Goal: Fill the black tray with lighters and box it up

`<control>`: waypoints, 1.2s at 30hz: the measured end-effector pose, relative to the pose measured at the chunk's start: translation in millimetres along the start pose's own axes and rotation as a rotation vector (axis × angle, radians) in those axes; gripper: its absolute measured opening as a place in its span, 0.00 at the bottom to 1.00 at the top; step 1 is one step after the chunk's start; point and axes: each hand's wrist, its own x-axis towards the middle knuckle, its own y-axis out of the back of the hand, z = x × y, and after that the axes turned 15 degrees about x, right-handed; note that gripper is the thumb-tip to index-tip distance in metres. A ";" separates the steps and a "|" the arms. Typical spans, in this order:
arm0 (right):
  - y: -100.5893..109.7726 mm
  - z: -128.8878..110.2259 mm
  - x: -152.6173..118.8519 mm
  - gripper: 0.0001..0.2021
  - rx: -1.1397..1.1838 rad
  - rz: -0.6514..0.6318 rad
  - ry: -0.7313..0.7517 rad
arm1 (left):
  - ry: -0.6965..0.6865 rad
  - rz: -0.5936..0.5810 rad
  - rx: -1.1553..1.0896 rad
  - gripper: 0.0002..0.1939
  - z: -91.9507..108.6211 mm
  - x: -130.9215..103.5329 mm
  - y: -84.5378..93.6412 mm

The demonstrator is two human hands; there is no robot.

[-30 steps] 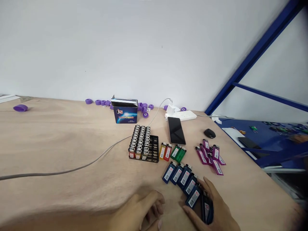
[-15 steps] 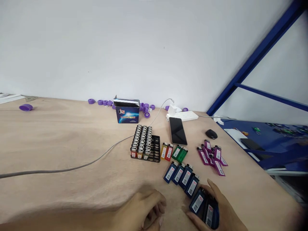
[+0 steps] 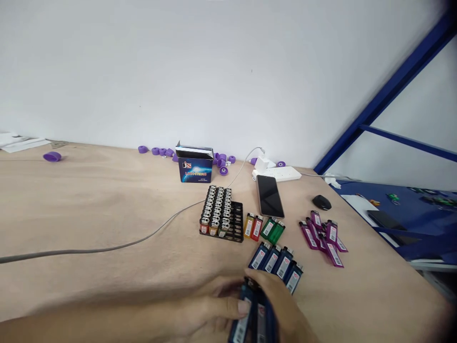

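Several dark blue lighters [image 3: 262, 319] are gathered in my right hand [image 3: 285, 305], its fingers curled round them near the front of the table. My left hand [image 3: 214, 305] has its thumb pressed on the label of the leftmost held lighter [image 3: 241, 321], fingers behind it. Just beyond lie several loose blue lighters [image 3: 283, 262] in a slanting row. A black tray [image 3: 237, 233] holds rows of upright lighters [image 3: 216, 207], with vacant slots along its right side. Right of the tray lie a yellow lighter [image 3: 249, 226], a red lighter [image 3: 256, 228] and two green lighters [image 3: 273, 232].
Purple lighters [image 3: 330, 238] form a loose pile at the right, below a black mouse [image 3: 322, 202]. A phone [image 3: 270, 196] lies before a white power strip [image 3: 285, 174]. Behind the tray stands an open lighter box [image 3: 195, 170]. A grey cable [image 3: 143, 240] crosses the left side.
My right hand has moved left with the blue lighters. My left hand has come to meet it and closed on one of them. The view has shifted slightly.
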 end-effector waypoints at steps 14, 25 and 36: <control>-15.7 17.0 61.8 0.31 0.363 -0.214 0.034 | 0.053 0.216 -0.149 0.23 2.0 3.6 16.5; -18.1 32.3 63.0 0.07 0.641 -0.225 -0.509 | -0.179 0.087 0.258 0.26 6.8 8.1 21.2; 9.4 47.9 75.8 0.11 0.759 0.026 -0.572 | -0.233 0.262 0.410 0.26 11.0 8.6 24.2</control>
